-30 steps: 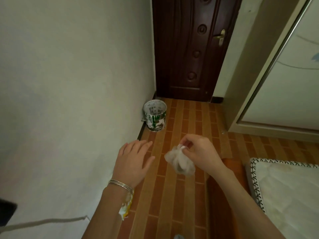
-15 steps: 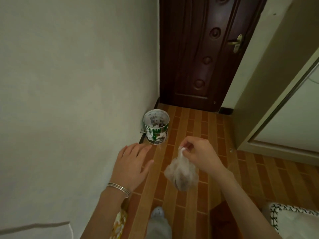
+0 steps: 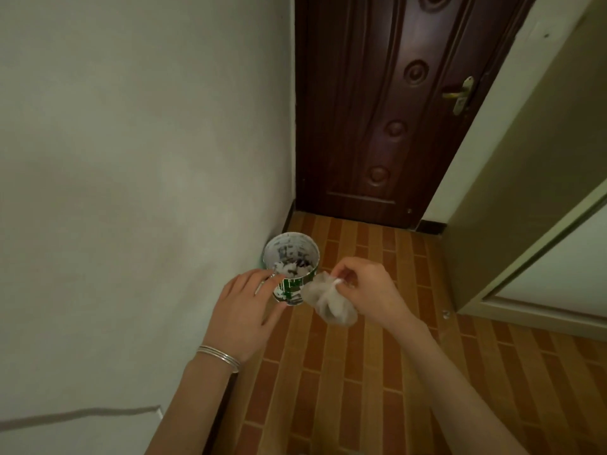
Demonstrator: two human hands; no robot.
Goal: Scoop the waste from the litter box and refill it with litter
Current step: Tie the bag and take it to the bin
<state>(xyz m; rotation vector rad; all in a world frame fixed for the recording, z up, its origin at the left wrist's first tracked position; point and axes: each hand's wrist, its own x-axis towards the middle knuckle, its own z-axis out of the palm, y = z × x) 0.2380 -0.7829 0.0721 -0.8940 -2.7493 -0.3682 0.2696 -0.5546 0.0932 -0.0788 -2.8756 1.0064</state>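
My right hand (image 3: 368, 292) pinches the knotted top of a small translucent plastic bag (image 3: 331, 307) with dark waste inside; the bag hangs just right of a green-and-white bin (image 3: 290, 257). That round bin stands on the floor against the left wall and holds scraps of white and dark rubbish. My left hand (image 3: 244, 307), with thin bangles at the wrist, is spread flat with fingers apart, its fingertips overlapping the bin's left side. No litter box or scoop is in view.
A pale wall (image 3: 131, 192) runs along the left. A dark brown door (image 3: 387, 103) with a brass handle (image 3: 460, 93) closes off the far end. Orange brick-pattern flooring (image 3: 361, 372) covers the passage. A beige cabinet or sliding door (image 3: 542, 208) stands to the right.
I have walked closer to the bin, which now looks larger and nearer. Both hands have moved forward, and the bag now hangs beside the bin's rim. The bed edge has left the view.
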